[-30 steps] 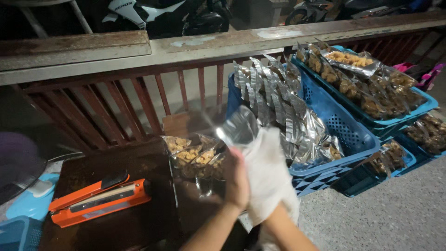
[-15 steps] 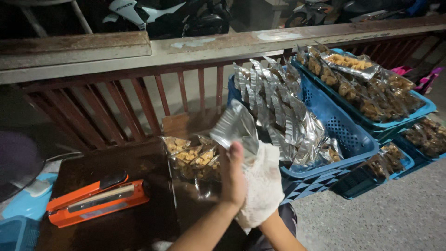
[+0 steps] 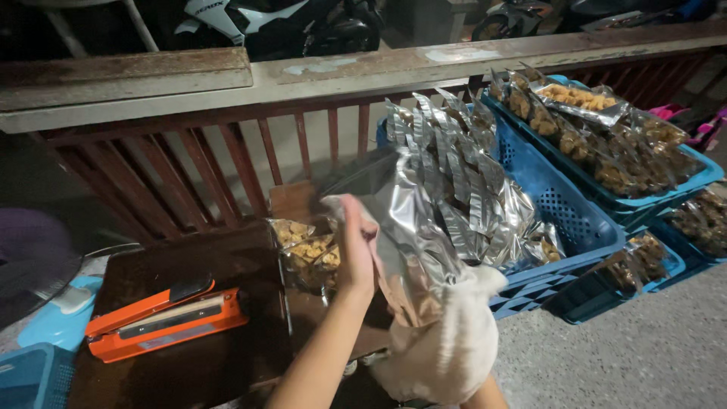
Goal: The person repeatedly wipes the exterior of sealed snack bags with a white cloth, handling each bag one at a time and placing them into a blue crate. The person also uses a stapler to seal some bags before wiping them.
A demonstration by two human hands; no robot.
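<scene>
Above the dark counter (image 3: 227, 363), the left hand (image 3: 354, 250) had its bare fingers (image 3: 350, 216) closed along the near edge of a silver foil pouch (image 3: 405, 227), pinching it upright. The right hand (image 3: 447, 348), wrapped in a white cloth glove, sat under the pouch's lower end; whether those fingers were clamped on it or merely cupping it could not be told, since the cloth hid them. The pouch hung tilted between the two hands, its mouth turned up and away toward the red railing (image 3: 189, 163).

Just beyond the left hand, clear bags of fried snacks (image 3: 307, 254) lay on the counter. Further left rested an orange heat sealer (image 3: 163, 322), its arm raised slightly. To the right, a blue crate (image 3: 560, 220) held a row of more foil pouches standing on edge, and a second blue crate (image 3: 681, 182) behind it carried sealed snack packs.

Handling such a pouch well would likely call for keeping the top edges flat and aligned, with the pinch close to the rim, so the thin foil neither creased nor slipped against the glove.
</scene>
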